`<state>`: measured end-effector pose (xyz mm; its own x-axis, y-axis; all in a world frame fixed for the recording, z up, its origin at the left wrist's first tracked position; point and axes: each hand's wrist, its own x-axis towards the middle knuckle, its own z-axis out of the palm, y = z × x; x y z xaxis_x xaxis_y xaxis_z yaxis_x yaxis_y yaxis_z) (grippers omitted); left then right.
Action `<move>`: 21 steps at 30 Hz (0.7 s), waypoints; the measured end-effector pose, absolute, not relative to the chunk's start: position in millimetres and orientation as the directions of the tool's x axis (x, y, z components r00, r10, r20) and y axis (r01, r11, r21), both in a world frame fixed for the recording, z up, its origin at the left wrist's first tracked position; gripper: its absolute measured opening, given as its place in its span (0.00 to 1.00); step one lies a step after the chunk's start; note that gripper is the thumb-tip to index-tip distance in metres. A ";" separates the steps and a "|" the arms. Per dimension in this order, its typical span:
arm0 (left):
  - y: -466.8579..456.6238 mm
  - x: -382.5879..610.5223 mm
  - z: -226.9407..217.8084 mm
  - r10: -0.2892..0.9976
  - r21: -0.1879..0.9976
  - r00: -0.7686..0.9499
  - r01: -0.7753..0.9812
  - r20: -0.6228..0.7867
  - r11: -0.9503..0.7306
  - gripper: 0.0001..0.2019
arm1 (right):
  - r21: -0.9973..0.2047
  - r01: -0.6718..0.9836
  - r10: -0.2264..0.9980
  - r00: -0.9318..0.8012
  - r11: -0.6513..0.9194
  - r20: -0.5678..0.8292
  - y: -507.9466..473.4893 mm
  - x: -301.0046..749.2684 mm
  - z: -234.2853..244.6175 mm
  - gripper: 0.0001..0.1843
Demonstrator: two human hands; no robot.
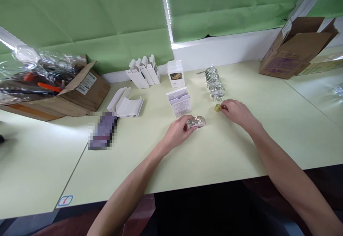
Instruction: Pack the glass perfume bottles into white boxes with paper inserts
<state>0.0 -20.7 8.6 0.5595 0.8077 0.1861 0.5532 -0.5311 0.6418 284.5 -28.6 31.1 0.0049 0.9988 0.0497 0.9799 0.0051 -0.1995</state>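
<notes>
Your left hand (179,131) is curled partly closed around a glass bottle (197,122) on the table (203,157). Farther on, to its right, your right hand (237,112) has its fingertips nearly together on a gold cap (217,107). Beyond the bottle stand an open box (180,104), more bottles (214,84) and a closed box (176,74).
</notes>
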 end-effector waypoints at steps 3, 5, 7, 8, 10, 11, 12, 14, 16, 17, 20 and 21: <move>-20.8 0.6 8.5 0.810 0.643 0.558 0.556 0.180 -0.526 0.15 | -0.306 0.952 0.982 0.058 0.000 0.182 -30.6 285.5 38.1 0.11; -21.1 1.3 8.2 0.807 0.640 0.564 0.558 0.173 -0.528 0.15 | -0.457 0.885 0.955 0.055 0.088 0.291 -35.8 277.5 46.4 0.10; -21.5 2.1 8.0 0.803 0.642 0.570 0.553 0.173 -0.531 0.15 | -0.604 0.762 0.932 0.002 0.234 0.363 -43.4 261.5 55.2 0.10; -21.7 2.5 7.9 0.802 0.645 0.571 0.549 0.175 -0.532 0.15 | -0.648 0.697 0.919 -0.041 0.308 0.393 -47.3 251.6 59.0 0.10; -22.1 3.1 7.9 0.800 0.654 0.572 0.538 0.180 -0.531 0.14 | -0.668 0.612 0.888 -0.133 0.423 0.441 -54.1 231.7 64.2 0.10; -22.2 3.3 7.9 0.800 0.660 0.573 0.533 0.180 -0.530 0.14 | -0.655 0.599 0.874 -0.176 0.460 0.453 -56.6 223.0 65.4 0.10; -22.3 3.5 8.0 0.799 0.665 0.575 0.528 0.179 -0.529 0.14 | -0.632 0.601 0.860 -0.215 0.490 0.462 -58.2 215.8 65.5 0.10; -22.1 3.8 8.1 0.797 0.671 0.578 0.523 0.175 -0.526 0.14 | -0.569 0.626 0.835 -0.280 0.533 0.474 -59.5 206.3 63.5 0.11; -21.8 4.0 8.1 0.796 0.675 0.580 0.520 0.171 -0.523 0.13 | -0.515 0.647 0.815 -0.329 0.562 0.476 -59.3 202.5 60.0 0.12; -21.6 4.1 8.0 0.796 0.678 0.581 0.517 0.170 -0.523 0.13 | -0.492 0.659 0.809 -0.344 0.570 0.477 -59.0 202.0 58.4 0.13; -21.1 4.4 7.5 0.790 0.691 0.589 0.501 0.168 -0.521 0.13 | -0.429 0.701 0.801 -0.359 0.571 0.479 -58.7 203.1 55.9 0.14; -21.0 4.5 7.4 0.789 0.694 0.591 0.497 0.169 -0.521 0.13 | -0.409 0.710 0.795 -0.363 0.574 0.486 -58.8 203.6 55.8 0.13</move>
